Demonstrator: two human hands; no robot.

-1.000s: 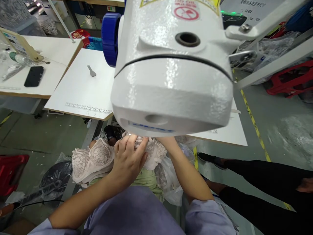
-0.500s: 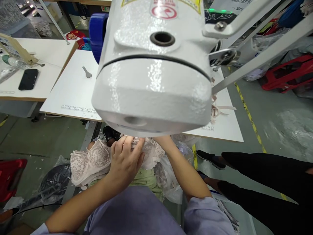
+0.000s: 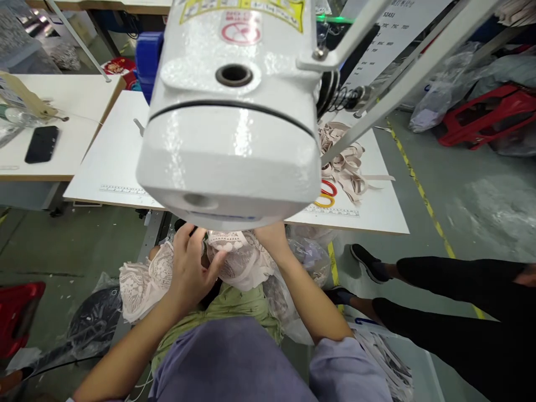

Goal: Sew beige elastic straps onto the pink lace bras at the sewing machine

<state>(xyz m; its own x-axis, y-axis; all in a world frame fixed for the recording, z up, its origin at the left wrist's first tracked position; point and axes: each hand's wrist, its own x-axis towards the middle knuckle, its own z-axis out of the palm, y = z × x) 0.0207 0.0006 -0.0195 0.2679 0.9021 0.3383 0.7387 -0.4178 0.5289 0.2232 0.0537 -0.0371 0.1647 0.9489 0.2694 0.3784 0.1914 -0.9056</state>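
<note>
A pale pink lace bra hangs below the table edge, one cup to the left and lace between my hands. My left hand is at the bra, thumb and fingers spread apart, its fingertips close under the machine head. At the right side of the lace is my right hand; its fingers are hidden behind the lace and the machine head. A white sewing machine head looms over both hands and covers the stitching area.
Beige straps lie heaped on the white tabletop, beside red and yellow scissors handles. A phone rests on the left table. Another person's black-clad legs are at the right. A red stool stands behind.
My left hand has shifted left and spread its thumb from the fingers, uncovering more lace. The view has moved, bringing the straps and scissors handles into sight.
</note>
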